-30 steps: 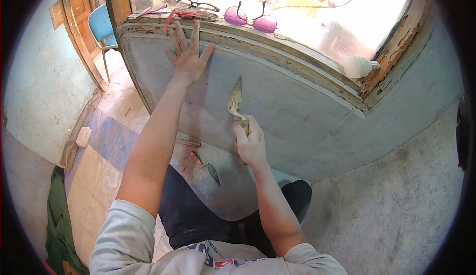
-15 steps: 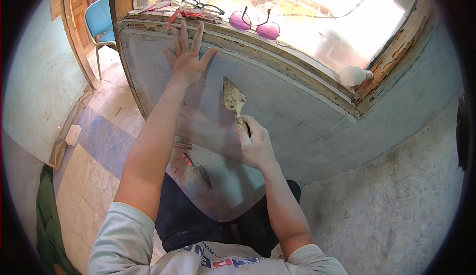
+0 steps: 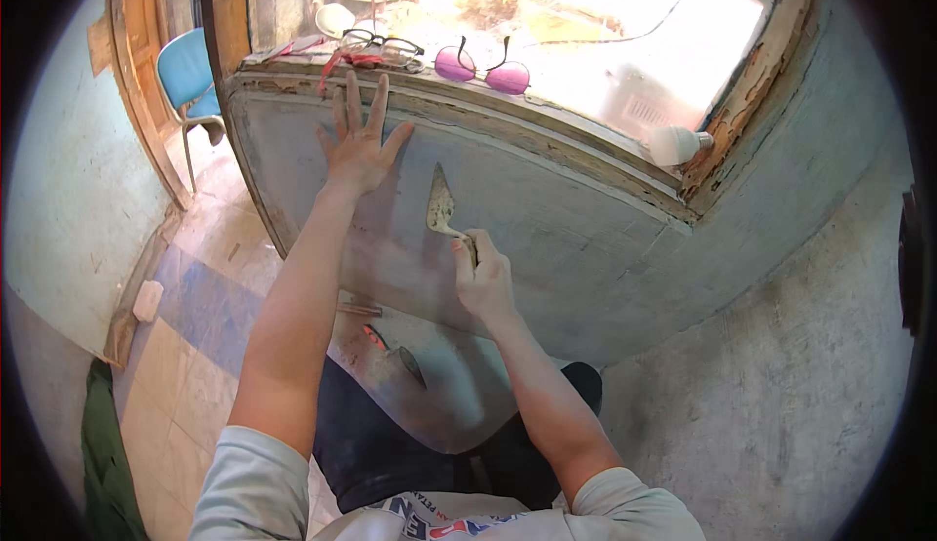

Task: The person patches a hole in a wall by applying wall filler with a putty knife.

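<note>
My left hand [image 3: 359, 156] is spread against the upper part of the grey wall [image 3: 566, 200], its fingertips reaching up to the worn wooden window sill [image 3: 468, 105]. In my right hand [image 3: 485, 282] is the handle of a pointing trowel [image 3: 441, 201]. The blade, spotted with pale dried residue, points upward at the wall, turned partly edge-on. Whether it touches the surface I cannot tell. Down between my knees lies a second small trowel [image 3: 410, 365] with a dark blade, close to a red-and-black handled tool [image 3: 374, 336].
Along the sill rest black-framed eyeglasses [image 3: 398, 48], pink-tinted sunglasses [image 3: 508, 77], a red cloth strip [image 3: 344, 61] and a white light bulb [image 3: 675, 146]. A blue chair [image 3: 185, 68] stands beyond the doorway at left. Green fabric [image 3: 109, 453] lies at lower left.
The trowel's blade has turned from nearly face-on to a narrower, edge-on angle, as my right wrist rotated. My left hand stays spread on the wall. The whole view has shifted slightly.
</note>
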Demonstrator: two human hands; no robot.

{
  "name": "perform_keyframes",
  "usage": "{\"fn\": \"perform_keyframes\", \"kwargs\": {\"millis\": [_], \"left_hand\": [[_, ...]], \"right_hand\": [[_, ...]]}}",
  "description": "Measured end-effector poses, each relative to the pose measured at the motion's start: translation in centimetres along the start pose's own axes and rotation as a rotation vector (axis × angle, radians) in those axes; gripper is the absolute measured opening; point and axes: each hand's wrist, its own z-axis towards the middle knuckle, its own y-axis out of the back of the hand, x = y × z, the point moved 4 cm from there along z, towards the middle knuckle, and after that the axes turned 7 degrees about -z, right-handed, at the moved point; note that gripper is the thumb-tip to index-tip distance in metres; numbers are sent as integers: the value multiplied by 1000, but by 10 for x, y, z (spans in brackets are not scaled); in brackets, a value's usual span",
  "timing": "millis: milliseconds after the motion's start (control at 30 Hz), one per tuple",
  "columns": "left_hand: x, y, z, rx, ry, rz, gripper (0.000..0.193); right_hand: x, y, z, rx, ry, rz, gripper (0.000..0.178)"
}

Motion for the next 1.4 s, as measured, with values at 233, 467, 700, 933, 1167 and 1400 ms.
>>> {"fn": "perform_keyframes", "kwargs": {"millis": [233,467,700,933,1167,1400], "left_hand": [[3,1,2,56,-9,21,77],[5,5,0,81,-13,12,76],[13,6,-4,114,-21,-3,77],[12,3,-4,108,-37,19,78],[14,3,-3,95,-50,1,79],[16,6,-3,113,-39,4,80]], "right_hand": [[19,-43,25,-3,20,-33,28],[18,-54,8,-194,-103,101,29],[16,-55,11,-185,-98,30,24],[27,-60,1,-221,-128,37,23],[19,-60,-8,-229,-247,116,25],[26,-56,5,-239,-147,78,23]]}}
